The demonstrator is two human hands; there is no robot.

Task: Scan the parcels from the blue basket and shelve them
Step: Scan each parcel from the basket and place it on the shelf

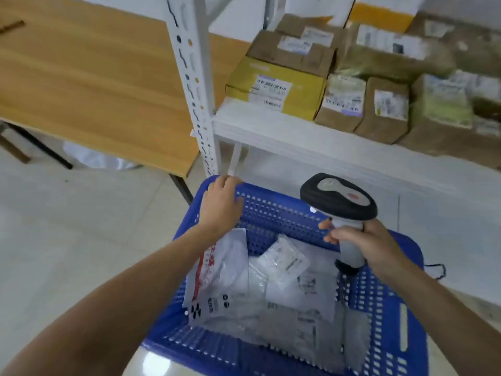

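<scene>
A blue perforated basket [385,316] sits low in front of me, holding several white and grey mailer parcels [273,299]. One white mailer with red print [219,270] leans against the basket's left wall. My left hand [222,204] hovers over the basket's far left rim with relaxed fingers and holds nothing. My right hand [360,242] grips the handle of a black and grey barcode scanner [339,196], which points away from me above the basket's right side.
A white metal shelf [271,128] stands just beyond the basket, loaded with several cardboard boxes, among them a yellow box [276,85] at its left. The shelf's white upright post [192,85] rises left of it. A wooden table [89,77] fills the left. Pale tiled floor lies below.
</scene>
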